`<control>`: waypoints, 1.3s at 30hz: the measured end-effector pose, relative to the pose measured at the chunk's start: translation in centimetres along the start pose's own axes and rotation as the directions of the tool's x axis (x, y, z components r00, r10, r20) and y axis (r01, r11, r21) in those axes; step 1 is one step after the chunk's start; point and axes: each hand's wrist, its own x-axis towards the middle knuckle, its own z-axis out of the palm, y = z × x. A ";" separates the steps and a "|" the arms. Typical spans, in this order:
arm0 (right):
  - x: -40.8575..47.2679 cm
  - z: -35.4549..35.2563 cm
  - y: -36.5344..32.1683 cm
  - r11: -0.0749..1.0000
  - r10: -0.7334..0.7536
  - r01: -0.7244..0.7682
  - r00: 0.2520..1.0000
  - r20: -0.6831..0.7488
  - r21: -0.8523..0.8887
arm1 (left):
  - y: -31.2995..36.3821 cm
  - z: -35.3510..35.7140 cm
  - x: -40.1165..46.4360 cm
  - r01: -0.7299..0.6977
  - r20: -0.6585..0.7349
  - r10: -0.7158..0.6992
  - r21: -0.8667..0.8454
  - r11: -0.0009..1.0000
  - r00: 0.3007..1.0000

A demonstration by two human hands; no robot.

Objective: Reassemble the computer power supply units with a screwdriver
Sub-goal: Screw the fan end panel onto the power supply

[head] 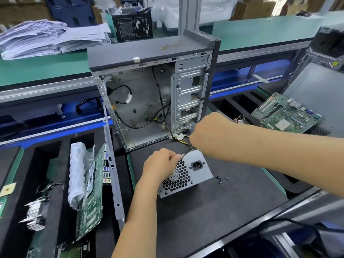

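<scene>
Steel box that it is, the power supply unit (188,174) should handle as stiff and fairly heavy for its bulk, with smooth painted faces likely to slide on the dark mat of the worktop (214,211). It sits at the middle of that mat, at 6 o'clock from the open computer case (149,94), its fan grille and mains socket facing up toward the camera. Best purchase looks to be across its solid edges, not on the honeycomb grille.

The left hand (160,166) has its grip curled onto the unit's upper corner at 10 o'clock. The right hand (210,131) is fisted above the unit at 1 o'clock, its grip closed on the handle of a screwdriver (187,152), whose thin shaft slants down toward that corner. The handle is buried in the fist.

Loose screws (220,179) lie at 3 o'clock from the unit. The tip, and any screw under it, is too small to make out. Yellow and black cables (183,139) run behind the right hand, their ends hidden.
</scene>
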 end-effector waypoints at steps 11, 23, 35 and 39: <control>0.0 -0.7 -0.6 0.992 -0.099 0.083 0.980 -0.175 -0.099 | -0.3 0.2 0.0 0.006 -0.027 -0.007 -0.013 1.000 1.000; 0.5 -1.1 0.2 0.981 -0.160 0.133 0.965 -0.208 -0.140 | -0.6 0.3 0.1 0.003 -0.045 -0.003 -0.014 1.000 0.999; 0.8 0.0 0.5 0.995 -0.093 0.087 0.982 -0.164 -0.042 | -0.4 0.2 0.1 0.012 -0.026 -0.012 -0.003 1.000 1.000; 0.9 0.9 0.8 0.996 -0.049 0.057 0.994 -0.103 0.073 | -0.4 0.2 0.1 0.013 -0.035 -0.013 -0.004 1.000 0.999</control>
